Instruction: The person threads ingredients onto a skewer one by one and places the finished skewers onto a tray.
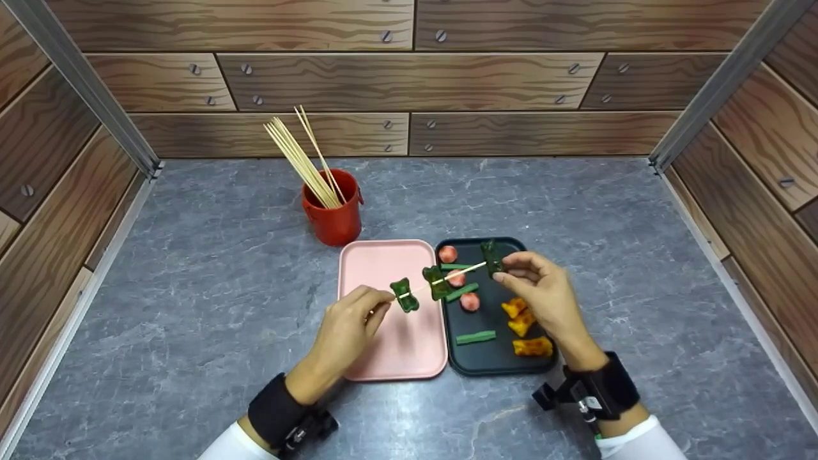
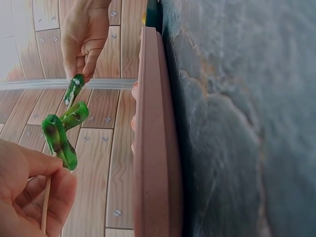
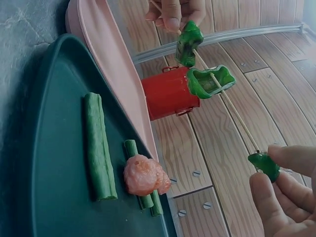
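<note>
Just below centre in the head view, the left hand (image 1: 348,324) has its fingers pinching the stick (image 1: 464,271); the right hand (image 1: 543,292) pinches a pepper (image 1: 491,257) at its tip. The stick looks light, stiff; the pepper probably soft, slick, best held by its edges.

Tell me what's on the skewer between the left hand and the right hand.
In the head view, two green pepper pieces sit threaded on the skewer between the left hand and a third piece pinched by the right hand.
</note>
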Motion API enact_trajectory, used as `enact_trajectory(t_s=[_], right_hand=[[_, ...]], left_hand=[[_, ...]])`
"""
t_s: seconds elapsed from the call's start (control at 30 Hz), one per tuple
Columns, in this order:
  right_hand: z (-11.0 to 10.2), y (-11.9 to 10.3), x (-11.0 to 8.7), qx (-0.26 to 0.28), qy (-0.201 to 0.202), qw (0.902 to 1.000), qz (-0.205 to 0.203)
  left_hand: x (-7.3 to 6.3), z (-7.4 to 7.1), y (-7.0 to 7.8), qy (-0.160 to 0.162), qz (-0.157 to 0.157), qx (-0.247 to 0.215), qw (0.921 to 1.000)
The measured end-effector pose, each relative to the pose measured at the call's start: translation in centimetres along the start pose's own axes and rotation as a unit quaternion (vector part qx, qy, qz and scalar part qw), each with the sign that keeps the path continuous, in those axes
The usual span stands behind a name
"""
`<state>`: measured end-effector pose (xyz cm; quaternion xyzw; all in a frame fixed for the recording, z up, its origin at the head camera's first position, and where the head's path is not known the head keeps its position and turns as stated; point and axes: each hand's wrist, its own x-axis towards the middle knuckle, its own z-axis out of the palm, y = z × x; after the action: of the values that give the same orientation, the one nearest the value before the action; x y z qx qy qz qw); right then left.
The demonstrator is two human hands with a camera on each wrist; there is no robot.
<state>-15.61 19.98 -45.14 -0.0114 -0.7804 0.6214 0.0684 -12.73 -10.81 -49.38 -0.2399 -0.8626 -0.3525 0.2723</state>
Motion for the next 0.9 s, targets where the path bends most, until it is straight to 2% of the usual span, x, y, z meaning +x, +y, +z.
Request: enact_trajectory(t_s=[0.37,0.9], right_hand=[[0.34,-0.22,-0.33,-0.02,-0.001,0.9994,-0.029],[0.69,-0.27,-0.6,-0.003,-0.005,0.9995,-0.031]], left_hand=[[-0.02,0.05,-0.08,-0.004,-0.003,0.001,1.0],[0.0,0.0,0.01,-0.008,-0.011,-0.004,0.9999]])
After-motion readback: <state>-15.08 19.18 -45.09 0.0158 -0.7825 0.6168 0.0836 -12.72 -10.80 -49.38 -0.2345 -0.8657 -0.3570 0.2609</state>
